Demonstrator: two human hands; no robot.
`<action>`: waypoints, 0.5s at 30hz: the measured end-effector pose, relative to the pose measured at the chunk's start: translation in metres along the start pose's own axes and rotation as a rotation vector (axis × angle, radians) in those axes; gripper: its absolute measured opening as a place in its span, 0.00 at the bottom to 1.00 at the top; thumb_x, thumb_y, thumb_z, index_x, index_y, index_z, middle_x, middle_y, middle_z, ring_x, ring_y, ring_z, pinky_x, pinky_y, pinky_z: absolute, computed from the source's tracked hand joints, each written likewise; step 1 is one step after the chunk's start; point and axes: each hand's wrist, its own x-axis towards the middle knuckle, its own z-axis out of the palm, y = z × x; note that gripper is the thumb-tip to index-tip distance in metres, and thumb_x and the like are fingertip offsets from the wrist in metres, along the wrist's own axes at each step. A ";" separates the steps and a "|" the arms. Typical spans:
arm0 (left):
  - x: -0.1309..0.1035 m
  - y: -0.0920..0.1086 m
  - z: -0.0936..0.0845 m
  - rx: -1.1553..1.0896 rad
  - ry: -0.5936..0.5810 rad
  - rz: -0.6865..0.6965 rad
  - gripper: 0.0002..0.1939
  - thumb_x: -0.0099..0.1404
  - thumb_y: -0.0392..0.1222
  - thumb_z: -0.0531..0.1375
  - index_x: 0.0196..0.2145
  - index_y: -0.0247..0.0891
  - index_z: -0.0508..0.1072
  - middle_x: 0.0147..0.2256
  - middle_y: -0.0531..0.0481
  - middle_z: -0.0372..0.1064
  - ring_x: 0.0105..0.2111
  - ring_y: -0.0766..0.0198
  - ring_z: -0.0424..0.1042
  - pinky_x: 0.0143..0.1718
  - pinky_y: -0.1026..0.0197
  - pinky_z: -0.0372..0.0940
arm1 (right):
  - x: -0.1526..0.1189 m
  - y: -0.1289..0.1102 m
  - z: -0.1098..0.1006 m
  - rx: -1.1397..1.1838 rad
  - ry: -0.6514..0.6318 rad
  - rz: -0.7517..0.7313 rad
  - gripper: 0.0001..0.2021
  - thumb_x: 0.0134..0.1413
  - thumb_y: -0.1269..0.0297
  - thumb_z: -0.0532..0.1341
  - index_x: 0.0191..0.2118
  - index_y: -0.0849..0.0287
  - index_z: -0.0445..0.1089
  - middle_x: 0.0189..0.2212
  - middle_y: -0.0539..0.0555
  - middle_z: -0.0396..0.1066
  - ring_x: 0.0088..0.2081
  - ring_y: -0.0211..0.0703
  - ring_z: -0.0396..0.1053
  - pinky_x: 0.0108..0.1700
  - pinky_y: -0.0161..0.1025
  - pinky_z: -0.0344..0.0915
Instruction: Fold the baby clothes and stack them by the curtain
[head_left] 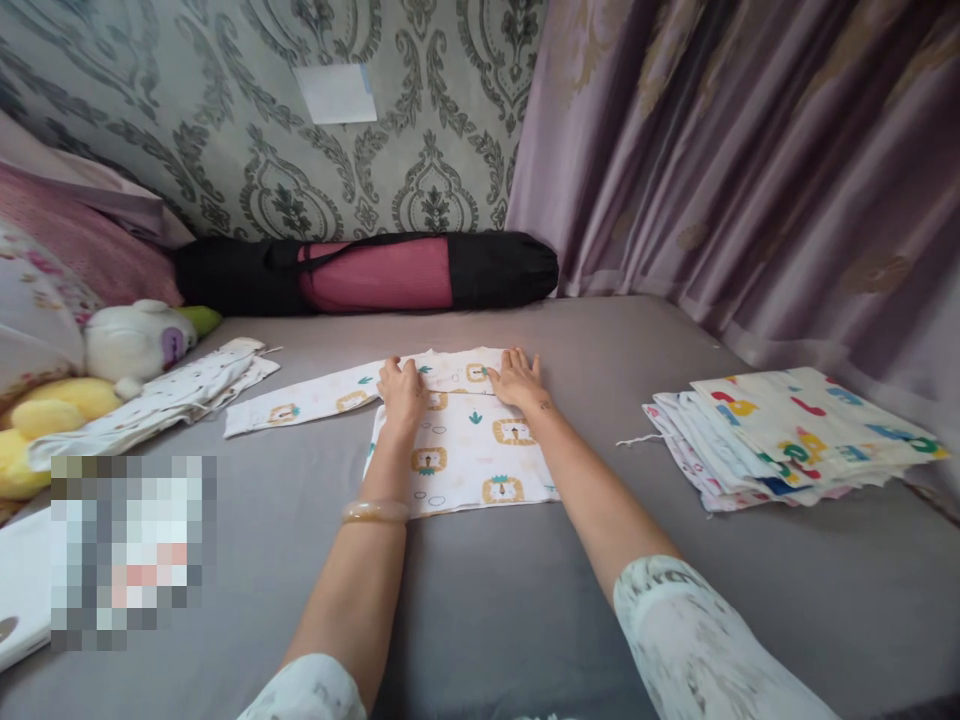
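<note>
A small white garment printed with lion faces and green plants lies on the grey sheet. One long sleeve stretches out to the left, while the right sleeve lies folded across the top of the body. My left hand rests at the top left of the garment, near the base of the outstretched sleeve, its fingers bent down on the cloth; whether they pinch it is hard to see. At the top right edge, my right hand lies on the cloth with its fingers spread.
A stack of folded printed cloths lies at the right. Plush toys and a spotted white garment are at the left. A black and pink rolled bag lies along the wall. Purple curtains hang at the right.
</note>
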 end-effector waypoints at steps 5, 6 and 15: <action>-0.005 0.021 0.006 -0.039 -0.067 0.193 0.21 0.68 0.38 0.49 0.57 0.38 0.66 0.63 0.36 0.56 0.65 0.47 0.50 0.63 0.42 0.45 | -0.007 -0.026 0.001 0.010 0.104 -0.237 0.28 0.69 0.55 0.41 0.69 0.60 0.50 0.70 0.61 0.40 0.70 0.52 0.34 0.67 0.57 0.27; -0.006 0.022 0.009 -0.044 -0.095 0.204 0.22 0.69 0.39 0.49 0.58 0.39 0.65 0.64 0.37 0.55 0.66 0.48 0.47 0.64 0.42 0.42 | -0.009 -0.032 0.003 0.008 0.096 -0.289 0.27 0.69 0.56 0.41 0.69 0.58 0.50 0.70 0.59 0.41 0.70 0.51 0.34 0.67 0.57 0.27; -0.009 0.012 0.022 0.031 -0.279 0.128 0.25 0.70 0.45 0.48 0.61 0.37 0.64 0.65 0.34 0.52 0.67 0.43 0.46 0.64 0.37 0.38 | -0.014 -0.041 0.015 0.012 0.009 -0.356 0.26 0.68 0.59 0.42 0.69 0.52 0.51 0.70 0.56 0.43 0.70 0.53 0.36 0.66 0.62 0.33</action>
